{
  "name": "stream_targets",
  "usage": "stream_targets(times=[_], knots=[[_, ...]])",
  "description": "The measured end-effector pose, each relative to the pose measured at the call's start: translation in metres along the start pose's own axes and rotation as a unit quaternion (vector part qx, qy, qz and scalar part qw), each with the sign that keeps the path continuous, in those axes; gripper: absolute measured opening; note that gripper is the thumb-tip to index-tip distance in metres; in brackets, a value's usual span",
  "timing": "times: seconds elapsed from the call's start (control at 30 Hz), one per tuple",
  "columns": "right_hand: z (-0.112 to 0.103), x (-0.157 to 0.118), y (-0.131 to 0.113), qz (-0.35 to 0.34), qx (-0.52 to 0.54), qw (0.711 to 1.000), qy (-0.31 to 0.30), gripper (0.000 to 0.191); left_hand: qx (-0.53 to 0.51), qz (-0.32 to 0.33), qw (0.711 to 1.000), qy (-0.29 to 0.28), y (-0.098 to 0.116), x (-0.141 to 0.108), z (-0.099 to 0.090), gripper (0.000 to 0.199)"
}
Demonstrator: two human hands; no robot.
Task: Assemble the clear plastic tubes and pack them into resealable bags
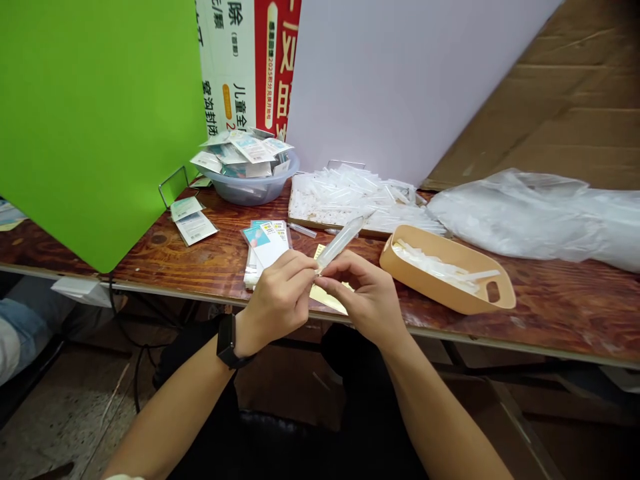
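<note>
1. A wooden table (560, 320) runs across the view, with a green board (95, 113), a white board (400, 87) and cardboard (565, 100) standing behind it. Clock directions below are taken from the hands, with 12 o'clock straight ahead.
2. A plastic bag (530, 220) lies at 2 o'clock.
3. A tan tub (430, 280) of clear tubes sits at 3 o'clock, just right of the right hand.
4. A tray (310, 221) heaped with more clear tubes lies at 12 o'clock.
5. A grey-blue bowl (245, 190) full of sachets sits at 11 o'clock.
6. The left hand (277, 300), wearing a black watch (226, 340), and the right hand (363, 297) are close together, fingers curled, both pinching the lower end of one tube.
7. That tube (340, 243) is held above the table, its long axis tilted up toward 1 o'clock.
8. A stack of packets (267, 243) lies just beyond the left hand, and a yellow card (325, 298) lies beneath the hands.
</note>
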State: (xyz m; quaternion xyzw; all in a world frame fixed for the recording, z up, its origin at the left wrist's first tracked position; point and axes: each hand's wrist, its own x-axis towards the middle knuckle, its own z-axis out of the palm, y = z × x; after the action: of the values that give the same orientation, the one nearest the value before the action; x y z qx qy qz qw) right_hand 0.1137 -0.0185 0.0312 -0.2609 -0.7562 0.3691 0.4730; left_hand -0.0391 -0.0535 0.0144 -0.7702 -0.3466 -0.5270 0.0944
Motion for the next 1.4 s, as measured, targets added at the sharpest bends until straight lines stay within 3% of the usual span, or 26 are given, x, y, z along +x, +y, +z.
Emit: stream_targets(times=[0.23, 0.47, 0.6, 0.8, 0.9, 0.97, 1.07, 1.17, 1.27, 1.4], knots=[[-0.002, 0.0, 0.0, -0.017, -0.036, 0.999, 0.005, 0.014, 0.003, 0.001, 1.0, 0.008, 0.003, 0.003, 0.001, 0.014], [0.013, -0.005, 0.003, -0.039, -0.108, 0.988, 0.099, 0.015, -0.076, -0.112, 0.991, 0.011, 0.011, 0.003, 0.003, 0.014], [0.014, -0.001, 0.011, -0.044, -0.192, 0.966, 0.169, 0.016, -0.119, -0.172, 0.978, 0.019, 0.013, 0.005, 0.001, 0.013], [-0.006, 0.01, 0.029, -0.031, -0.356, 0.901, 0.247, 0.017, -0.145, -0.251, 0.956, 0.048, 0.007, 0.006, -0.008, 0.014], [-0.013, 0.009, 0.024, -0.116, -0.361, 0.895, 0.234, 0.025, -0.175, -0.31, 0.934, 0.034, 0.002, 0.006, -0.01, 0.017], [-0.014, 0.006, 0.015, -0.155, -0.331, 0.918, 0.154, 0.03, -0.198, -0.323, 0.926, 0.004, 0.001, 0.006, -0.011, 0.016], [-0.014, 0.004, 0.001, -0.088, -0.241, 0.967, -0.009, 0.02, -0.2, -0.298, 0.932, -0.051, 0.003, 0.008, -0.011, 0.013], [-0.018, 0.006, -0.004, 0.044, -0.143, 0.985, -0.088, 0.024, -0.175, -0.26, 0.946, -0.082, 0.007, 0.007, -0.009, 0.014], [-0.025, 0.009, 0.001, 0.124, -0.042, 0.988, -0.077, 0.027, -0.164, -0.26, 0.945, -0.109, 0.01, 0.003, -0.003, 0.003], [-0.03, 0.01, 0.01, 0.196, 0.068, 0.978, -0.006, 0.03, -0.179, -0.305, 0.918, -0.18, 0.008, -0.007, 0.007, 0.021]])
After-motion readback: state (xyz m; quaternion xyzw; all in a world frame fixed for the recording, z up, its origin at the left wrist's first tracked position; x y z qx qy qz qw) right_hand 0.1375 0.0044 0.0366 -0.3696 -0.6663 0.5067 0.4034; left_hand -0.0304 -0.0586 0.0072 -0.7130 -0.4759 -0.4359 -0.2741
